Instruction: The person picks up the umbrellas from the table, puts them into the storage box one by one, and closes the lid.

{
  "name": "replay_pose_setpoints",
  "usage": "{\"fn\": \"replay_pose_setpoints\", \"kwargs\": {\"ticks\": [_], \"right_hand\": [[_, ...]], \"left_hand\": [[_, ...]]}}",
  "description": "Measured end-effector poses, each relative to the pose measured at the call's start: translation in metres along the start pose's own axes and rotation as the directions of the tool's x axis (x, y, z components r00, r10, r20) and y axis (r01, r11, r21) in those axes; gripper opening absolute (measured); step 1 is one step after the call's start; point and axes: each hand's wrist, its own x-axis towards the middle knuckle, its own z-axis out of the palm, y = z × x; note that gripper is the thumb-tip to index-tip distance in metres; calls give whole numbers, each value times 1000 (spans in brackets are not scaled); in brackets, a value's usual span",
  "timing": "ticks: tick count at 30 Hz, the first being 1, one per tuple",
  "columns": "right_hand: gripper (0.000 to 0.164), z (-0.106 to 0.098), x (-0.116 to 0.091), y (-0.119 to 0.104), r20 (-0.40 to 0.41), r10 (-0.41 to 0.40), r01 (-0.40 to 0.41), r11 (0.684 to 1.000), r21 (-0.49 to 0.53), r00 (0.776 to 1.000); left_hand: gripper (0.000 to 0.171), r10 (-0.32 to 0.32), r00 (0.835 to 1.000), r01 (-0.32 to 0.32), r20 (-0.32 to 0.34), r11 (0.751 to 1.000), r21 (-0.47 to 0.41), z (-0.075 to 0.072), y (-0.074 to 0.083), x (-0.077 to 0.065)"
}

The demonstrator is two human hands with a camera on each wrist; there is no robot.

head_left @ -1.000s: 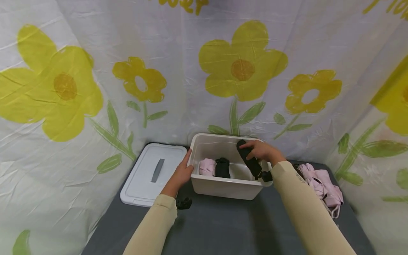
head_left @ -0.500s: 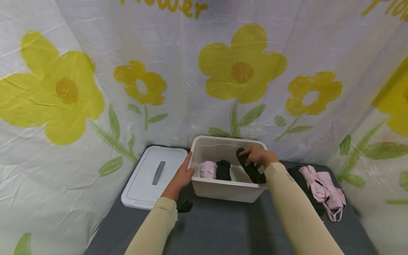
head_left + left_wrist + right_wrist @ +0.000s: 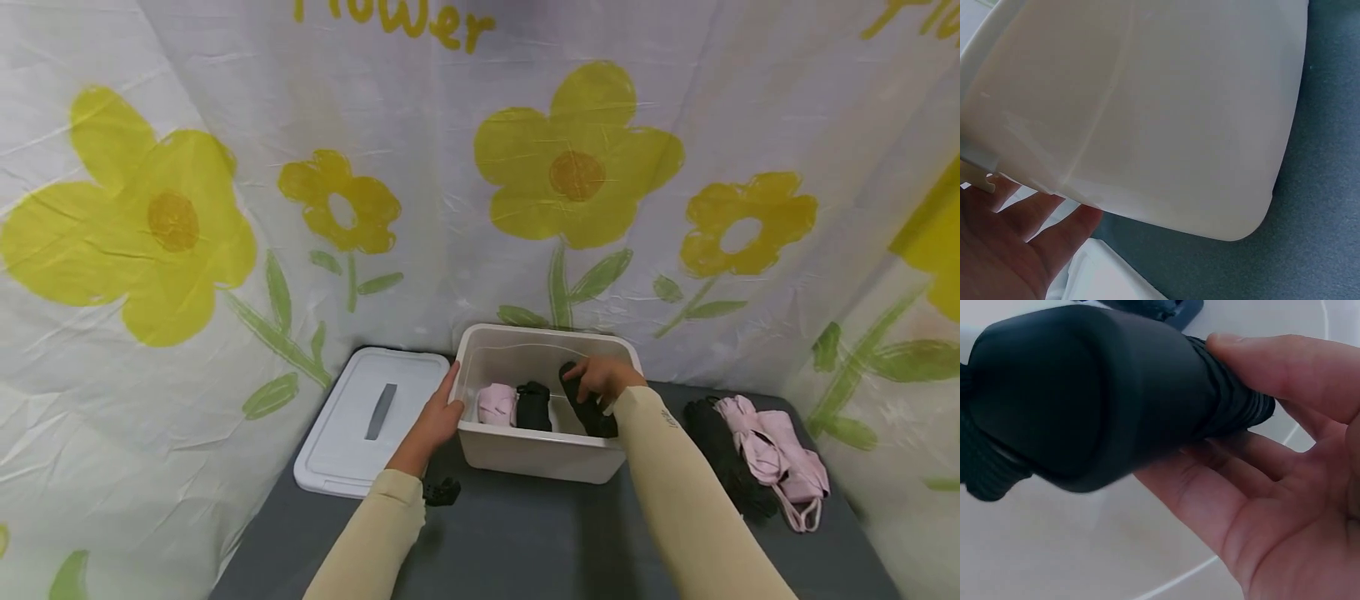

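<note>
A white plastic bin (image 3: 536,454) stands on the dark table. My left hand (image 3: 435,421) rests against its left side with fairly straight fingers; in the left wrist view these fingers (image 3: 1066,234) lie at the outer wall. Inside the bin's right part, my right hand (image 3: 609,377) holds a black folded umbrella (image 3: 596,421), which lies slantwise. Its thick handle end (image 3: 1054,394) with a braided strap faces the right wrist camera, thumb and fingers round the narrower part. A pink rolled bundle (image 3: 496,404) and a black one (image 3: 533,408) sit side by side in the bin.
Left of the bin lies its white lid (image 3: 360,450) with a grey handle. On the right of the table are a black bundle (image 3: 723,458) and pink strapped bundles (image 3: 795,458). A flowered curtain (image 3: 442,208) hangs right behind the bin.
My right hand has lowered the black umbrella deeper into the bin; its strap end, earlier over the front right rim, is now inside. My left hand stays at the bin's left side.
</note>
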Motion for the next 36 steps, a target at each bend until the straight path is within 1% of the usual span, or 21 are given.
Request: {"fn": "replay_pose_setpoints", "kwargs": {"ticks": [5, 11, 15, 17, 18, 19, 22, 24, 26, 30, 36], "right_hand": [[64, 1, 0, 4, 6, 18, -18, 999, -37, 1000], [63, 3, 0, 10, -39, 37, -41, 994, -104, 999], [60, 6, 1, 16, -72, 31, -44, 980, -195, 997], [59, 8, 0, 18, -89, 34, -53, 973, -223, 995], [59, 8, 0, 19, -91, 35, -54, 974, -219, 995], [60, 10, -1, 20, -84, 34, -49, 980, -194, 996], [65, 12, -4, 18, -63, 26, -32, 995, -99, 998], [68, 11, -6, 15, -39, 17, -18, 999, -36, 999], [67, 10, -6, 11, -33, 13, -13, 1000, -9, 999], [63, 7, -5, 1, -8, -5, 5, 1000, -15, 1000], [56, 3, -9, -17, 13, -51, 51, 994, -92, 999]], "left_hand": [[70, 3, 1000, -3, 1, 1000, -6, 4, 3, -1], [69, 5, 1000, -5, 7, 1000, -17, 8, 4, -2], [70, 0, 1000, 0, 12, 1000, -17, 11, 5, -2], [70, -7, 1000, 8, 17, 1000, -22, 13, 5, -2], [70, -12, 1000, 12, 20, 1000, -22, 13, 6, -2], [70, -15, 1000, 15, 24, 1000, -24, 14, 6, -2], [70, -22, 999, 23, 29, 999, -26, 14, 8, -3], [70, -23, 999, 24, 27, 999, -22, 13, 9, -3], [70, -22, 999, 22, 25, 1000, -14, 12, 10, -3], [70, -28, 999, 28, 23, 1000, -4, 6, 11, -4], [69, -39, 999, 39, 19, 999, 13, -2, 6, -3]]}}
